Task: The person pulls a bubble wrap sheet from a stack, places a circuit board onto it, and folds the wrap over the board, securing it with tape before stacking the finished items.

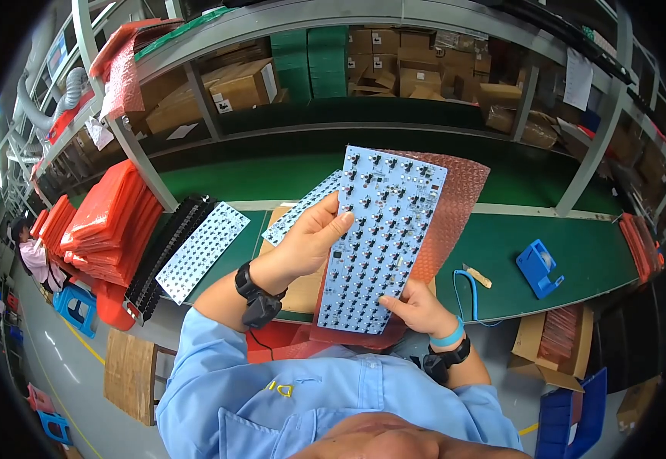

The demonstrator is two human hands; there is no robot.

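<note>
A pale blue keyboard circuit board [383, 241] studded with small dark switches is held up tilted between both hands, above the green bench [578, 252]. The left hand [314, 237] is clamped on its left long edge, thumb on the face and fingers curled behind; the right hand [417, 306] grips the lower right corner, thumb pressed on the front. Directly behind the board, touching its back, hangs a pink bubble-wrap bag [452, 214] that shows past the right edge and below the right hand. Beyond the left hand's fingers a second white board [302, 208] lies on a brown cardboard sheet [302, 291]. Further left of the left hand, another white board [201, 251] leans on a black slotted rack [166, 256], with stacks of red-orange bags [107, 222] beyond it. Right of the right hand a blue coiled cord [467, 294] runs from the blue wrist strap [449, 335], and farther right sits a blue tape dispenser [540, 268]
</note>
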